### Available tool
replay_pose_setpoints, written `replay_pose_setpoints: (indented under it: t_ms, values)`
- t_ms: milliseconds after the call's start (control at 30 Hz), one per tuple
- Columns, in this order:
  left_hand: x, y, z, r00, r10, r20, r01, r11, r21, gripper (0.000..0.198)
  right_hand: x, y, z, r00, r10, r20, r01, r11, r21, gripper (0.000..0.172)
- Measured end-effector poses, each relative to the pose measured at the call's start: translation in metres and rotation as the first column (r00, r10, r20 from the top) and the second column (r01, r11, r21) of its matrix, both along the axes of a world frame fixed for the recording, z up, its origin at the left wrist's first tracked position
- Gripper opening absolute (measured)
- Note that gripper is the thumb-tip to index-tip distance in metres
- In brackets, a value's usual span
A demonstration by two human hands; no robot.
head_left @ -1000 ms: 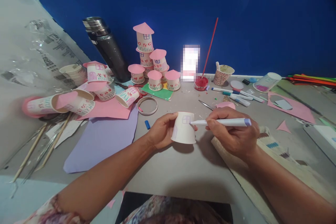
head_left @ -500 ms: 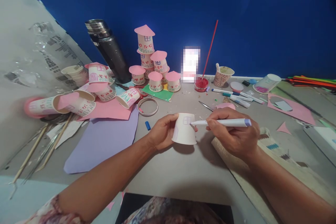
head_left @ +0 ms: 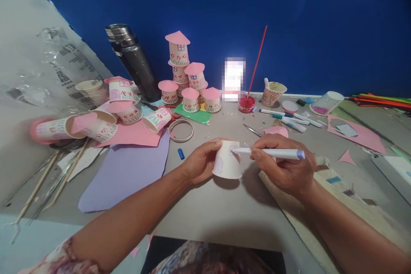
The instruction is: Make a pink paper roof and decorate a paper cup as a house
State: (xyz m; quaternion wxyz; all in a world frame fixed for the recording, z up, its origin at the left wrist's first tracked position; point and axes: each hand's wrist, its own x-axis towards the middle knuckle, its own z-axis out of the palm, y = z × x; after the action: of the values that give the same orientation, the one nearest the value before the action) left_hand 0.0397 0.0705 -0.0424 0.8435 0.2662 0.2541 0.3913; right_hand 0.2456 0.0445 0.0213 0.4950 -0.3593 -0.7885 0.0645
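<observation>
Upside down above the table, a white paper cup point(head_left: 226, 165) is gripped at its left side by my left hand point(head_left: 203, 160). Faint purple lines on the cup form a small window and a door-like shape. My right hand point(head_left: 287, 165) is closed round a white marker point(head_left: 279, 153) with a purple end, its tip touching the cup at the window. Some of the left fingers are hidden behind the cup. Just left of that hand lies a small blue marker cap point(head_left: 180, 153). Scissors point(head_left: 252, 130), partly covered, lie beyond the right hand.
Decorated cups with pink paper roofs point(head_left: 178, 58) stand stacked at the back, more lie on the left. A dark flask point(head_left: 136, 64), tape roll point(head_left: 181, 138), purple sheet point(head_left: 128, 175), red pot point(head_left: 246, 108), several markers point(head_left: 290, 125) and a cloth case point(head_left: 308, 218) surround the work spot.
The cup has tilted and turned slightly, shifting a little right, so more of the door drawing shows. My right hand and the marker have moved slightly left and down.
</observation>
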Motion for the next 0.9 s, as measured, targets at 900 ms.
replay_pose_setpoints:
  t_ms: [900]
  values:
    - [-0.0003, 0.0001, 0.0027, 1.0, -0.028, 0.01, 0.028, 1.0, -0.006, 0.039, -0.001, -0.0013, 0.0008, 0.997, -0.078, 0.018, 0.078, 0.997, -0.006, 0.021]
